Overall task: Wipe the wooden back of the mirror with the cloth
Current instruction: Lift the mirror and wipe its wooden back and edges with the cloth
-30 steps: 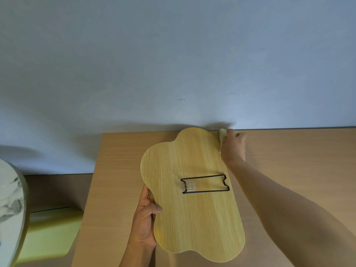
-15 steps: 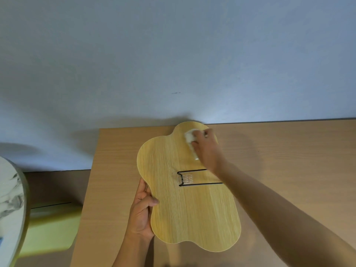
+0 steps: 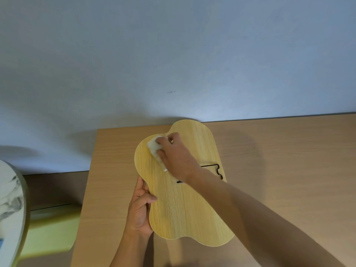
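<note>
The mirror (image 3: 181, 199) lies back side up on the tabletop (image 3: 289, 160), in the lower centre of the frame, with a black wire stand (image 3: 218, 171) on its wood, partly hidden by the right forearm. The right hand (image 3: 176, 157) has its grip closed on the white cloth (image 3: 154, 148) and presses it on the upper left part of the back. The left hand (image 3: 139, 209) grips the mirror's left edge, thumb on top of the wood.
</note>
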`<state>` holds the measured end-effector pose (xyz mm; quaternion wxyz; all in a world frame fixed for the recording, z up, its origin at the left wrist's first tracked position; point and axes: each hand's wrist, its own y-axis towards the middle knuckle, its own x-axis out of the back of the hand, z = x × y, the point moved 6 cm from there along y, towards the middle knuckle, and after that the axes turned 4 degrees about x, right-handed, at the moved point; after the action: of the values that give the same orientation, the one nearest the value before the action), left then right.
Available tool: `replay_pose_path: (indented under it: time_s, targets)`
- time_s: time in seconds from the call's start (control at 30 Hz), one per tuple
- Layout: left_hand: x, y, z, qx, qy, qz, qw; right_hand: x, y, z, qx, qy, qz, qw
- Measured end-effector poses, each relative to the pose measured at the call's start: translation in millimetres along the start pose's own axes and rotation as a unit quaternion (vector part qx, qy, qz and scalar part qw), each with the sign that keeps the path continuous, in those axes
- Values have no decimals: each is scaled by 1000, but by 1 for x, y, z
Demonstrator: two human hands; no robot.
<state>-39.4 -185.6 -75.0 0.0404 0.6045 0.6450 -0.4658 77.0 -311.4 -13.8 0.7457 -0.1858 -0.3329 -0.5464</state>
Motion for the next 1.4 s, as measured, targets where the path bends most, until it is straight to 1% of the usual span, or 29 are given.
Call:
replay_pose_path:
  time_s: [0.1, 0.17, 0.3, 0.4, 0.47, 0.5, 0.57, 0.63, 0.7, 0.77, 0.83, 0.93, 1.1, 1.17, 1.23, 1.27, 1.33, 1.4]
  targets:
    - [0, 0, -2, 0, -1, -6, 1000, 10, -5, -30, -40, 9, -16, 999]
    - [2, 1, -2, 3, -2, -8, 1000, 24, -16, -66, -93, 6, -44, 995]
    - [3, 2, -1, 2, -5, -4, 1000, 51, -49, -129, -205, -39, -97, 973]
    - [1, 0, -2, 0, -4, 0, 1000, 69, -63, -145, -253, -83, -116, 957]
    - [1, -1, -2, 1, -2, 0, 1000, 82, -67, -137, -271, -83, -162, 945]
    - [1, -1, -2, 1, 0, 1, 1000, 86, -69, -126, -264, -70, -183, 944]
    - [0, -1, -2, -1, 3, 1, 1000, 83, -70, -90, -206, -27, -188, 960]
    - [-1, -1, -3, -3, 4, -1, 1000, 63, -75, -44, -117, 14, -144, 983]
    - [-2, -1, -3, -3, 6, 2, 1000, 37, -85, -9, -69, 29, -88, 993]
    - [-4, -3, -3, -4, 7, 12, 1000, 21, -93, -1, -71, 17, -68, 995]
    - [-4, -4, -3, -7, 8, 17, 1000, 20, -98, -10, -91, 12, -88, 992]
    - [-6, -4, -3, -10, 7, 15, 1000, 25, -107, -40, -127, 8, -108, 986]
    - [-9, -5, -4, -12, 0, 12, 1000, 48, -135, -105, -219, -29, -140, 965]
    - [-11, -6, -5, -11, 4, 11, 1000, 59, -139, -118, -241, -64, -137, 959]
    - [-12, -7, -5, -10, 8, 9, 1000, 71, -139, -119, -267, -78, -160, 947]
    - [-12, -7, -5, -10, 8, 8, 1000, 76, -136, -114, -270, -74, -183, 942]
    - [-12, -7, -6, -9, 10, 5, 1000, 81, -128, -89, -234, -51, -216, 946]
    - [-13, -7, -5, -10, 12, 3, 1000, 70, -114, -54, -164, -11, -194, 967]
